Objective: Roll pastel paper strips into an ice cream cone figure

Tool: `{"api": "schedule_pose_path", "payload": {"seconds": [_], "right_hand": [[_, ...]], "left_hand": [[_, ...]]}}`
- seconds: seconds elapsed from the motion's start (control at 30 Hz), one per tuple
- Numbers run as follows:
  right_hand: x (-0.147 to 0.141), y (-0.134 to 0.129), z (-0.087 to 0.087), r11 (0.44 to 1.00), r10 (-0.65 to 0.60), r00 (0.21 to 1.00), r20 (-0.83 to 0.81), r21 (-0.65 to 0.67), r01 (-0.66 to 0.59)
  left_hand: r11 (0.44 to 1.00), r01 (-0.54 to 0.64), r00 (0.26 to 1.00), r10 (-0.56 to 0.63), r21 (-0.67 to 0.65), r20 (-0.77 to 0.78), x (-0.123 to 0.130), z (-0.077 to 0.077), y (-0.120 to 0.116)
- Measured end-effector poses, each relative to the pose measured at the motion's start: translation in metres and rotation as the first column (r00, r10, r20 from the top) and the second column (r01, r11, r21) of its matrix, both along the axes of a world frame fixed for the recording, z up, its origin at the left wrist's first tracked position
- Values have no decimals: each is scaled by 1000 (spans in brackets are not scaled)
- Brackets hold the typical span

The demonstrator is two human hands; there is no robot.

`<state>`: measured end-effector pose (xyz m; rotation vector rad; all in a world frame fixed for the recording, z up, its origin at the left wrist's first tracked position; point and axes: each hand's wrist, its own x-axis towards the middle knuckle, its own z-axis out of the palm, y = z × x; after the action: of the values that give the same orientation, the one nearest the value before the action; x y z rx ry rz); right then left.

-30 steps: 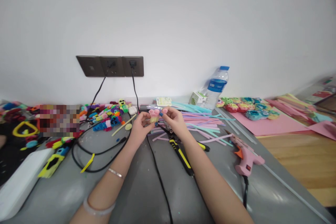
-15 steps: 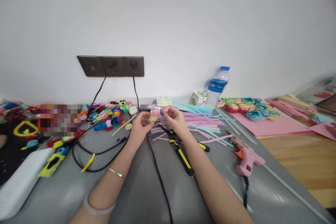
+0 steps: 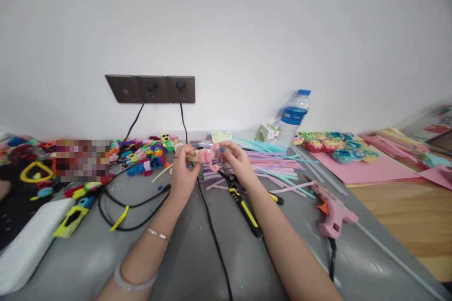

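Observation:
My left hand [image 3: 185, 169] is closed around the pale yellow end of a small pink-and-yellow pipe-cleaner piece [image 3: 205, 156], holding it above the table. The piece has pink coils and curled pink ends on its right side. My right hand [image 3: 235, 160] pinches one of those curled ends between thumb and fingertips. Below the right wrist lie pliers [image 3: 243, 204] with black-and-yellow handles, partly covered by the forearm. Behind both hands spreads a pile of pastel pipe cleaners [image 3: 271, 162] in pink, purple and turquoise.
A pink glue gun [image 3: 334, 216] lies on the right. A water bottle [image 3: 294, 115] and small box [image 3: 267, 133] stand by the wall. Looped black cable [image 3: 132, 229] and colourful pipe-cleaner figures [image 3: 144, 162] are on the left. Finished flowers [image 3: 344, 148] rest on pink paper [image 3: 370, 169].
The pipe-cleaner piece has been turned, so its pink coils and curls now point right. My left hand has rotated and shifted slightly left; my right hand stays near the same spot.

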<state>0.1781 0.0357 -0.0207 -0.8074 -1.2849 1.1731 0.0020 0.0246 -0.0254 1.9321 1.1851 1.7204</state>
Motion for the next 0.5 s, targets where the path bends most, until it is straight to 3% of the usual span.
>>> {"api": "schedule_pose_path", "payload": {"seconds": [0.2,0.5], "right_hand": [[-1,-3,1,995,83,996,-12,-62,-84],[-2,-2,1,990,121,991,48,-81,-117]], "left_hand": [[978,-109,979,138,179,-153,-3,4,1],[976,-120,970,154,181,-186,-3,4,-1]]}}
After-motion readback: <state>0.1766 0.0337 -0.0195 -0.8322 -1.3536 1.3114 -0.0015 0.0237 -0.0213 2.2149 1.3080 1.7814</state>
